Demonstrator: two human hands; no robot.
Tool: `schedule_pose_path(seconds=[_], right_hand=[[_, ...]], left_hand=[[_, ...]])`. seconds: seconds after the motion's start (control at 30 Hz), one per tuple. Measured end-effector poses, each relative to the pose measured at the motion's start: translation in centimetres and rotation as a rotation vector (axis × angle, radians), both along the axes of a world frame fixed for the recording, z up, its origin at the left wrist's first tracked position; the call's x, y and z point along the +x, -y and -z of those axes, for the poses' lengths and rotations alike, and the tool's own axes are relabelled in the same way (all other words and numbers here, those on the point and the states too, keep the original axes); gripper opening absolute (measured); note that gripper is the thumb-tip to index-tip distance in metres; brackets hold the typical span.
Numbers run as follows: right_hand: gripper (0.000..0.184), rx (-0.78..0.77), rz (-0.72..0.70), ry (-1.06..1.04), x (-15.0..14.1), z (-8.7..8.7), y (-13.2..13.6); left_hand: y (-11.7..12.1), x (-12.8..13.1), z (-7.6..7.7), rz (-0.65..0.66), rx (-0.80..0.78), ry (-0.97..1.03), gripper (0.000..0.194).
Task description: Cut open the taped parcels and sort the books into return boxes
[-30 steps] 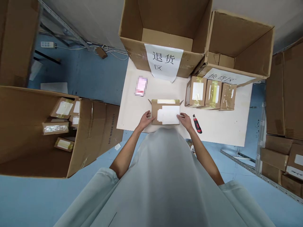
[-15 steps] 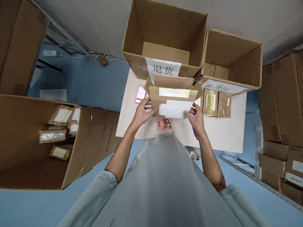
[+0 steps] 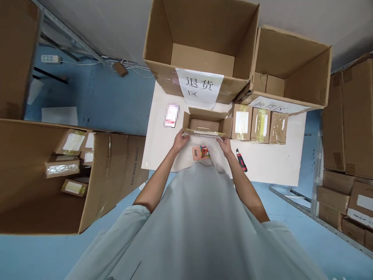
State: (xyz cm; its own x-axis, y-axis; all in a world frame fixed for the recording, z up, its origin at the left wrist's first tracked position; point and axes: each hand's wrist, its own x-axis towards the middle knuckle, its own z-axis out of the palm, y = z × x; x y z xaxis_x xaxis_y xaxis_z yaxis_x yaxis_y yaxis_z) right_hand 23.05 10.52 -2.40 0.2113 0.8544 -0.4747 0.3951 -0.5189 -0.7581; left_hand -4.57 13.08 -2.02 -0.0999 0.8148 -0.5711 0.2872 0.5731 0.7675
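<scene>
A small cardboard box (image 3: 208,114) sits on the white table with its flaps up, and I look down into its bare inside. My left hand (image 3: 181,141) grips the near left corner, its thumb along the edge. At the near right edge my right hand (image 3: 224,146) pinches the front flap, which carries a strip of yellowish tape and a white label. Just in front of the box lies a pink packet with a colourful picture (image 3: 201,152). A red and black box cutter (image 3: 241,160) lies right of my right hand.
Two large open cartons with Chinese paper signs, one left (image 3: 201,87) and one right (image 3: 305,105), stand behind. Several taped small boxes (image 3: 260,124) line up at the right. A phone (image 3: 171,114) lies left. A big carton (image 3: 96,175) holding parcels stands at far left.
The box has tipped from showing its labelled side to showing its open inside, and sits lower. My right hand has moved left with it. The box cutter and a third taped box are now uncovered.
</scene>
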Motion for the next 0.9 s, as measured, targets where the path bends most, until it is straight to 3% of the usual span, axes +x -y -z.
schedule_pose_path(seconds=[0.1, 0.17, 0.27, 0.33, 0.43, 0.57, 0.73, 0.9], right_hand=[[0.055, -0.038, 0.079, 0.08, 0.6, 0.6, 2.0], [0.049, -0.048, 0.059, 0.119, 0.9, 0.7, 4.0], [0.041, -0.109, -0.187, 0.046, 0.6, 0.8, 7.1], [0.039, -0.142, -0.373, -0.011, 0.1, 1.1, 8.7], [0.043, -0.116, -0.535, 0.034, -0.5, 2.2, 9.8], [0.057, -0.143, -0.61, 0.136, -0.7, 4.1, 10.1], [0.063, -0.15, -0.613, 0.14, -0.6, 5.7, 10.9], [0.065, -0.138, -0.58, 0.116, -1.1, 6.1, 11.4]], left_hand=[[2.4, -0.2, 0.4, 0.001, 0.021, -0.178, 0.042], [4.6, -0.1, 0.5, 0.114, 0.039, -0.284, 0.025], [7.7, 0.7, 0.9, 0.326, -0.072, -0.309, 0.018], [9.1, 1.5, 1.5, 0.379, -0.175, -0.312, 0.024], [10.3, 2.4, 2.8, 0.365, -0.243, -0.32, 0.031], [11.0, 3.4, 4.3, 0.333, -0.318, -0.292, 0.032], [11.4, 4.5, 5.2, 0.254, -0.371, -0.313, 0.04], [10.9, 4.9, 4.7, 0.229, -0.376, -0.318, 0.035]])
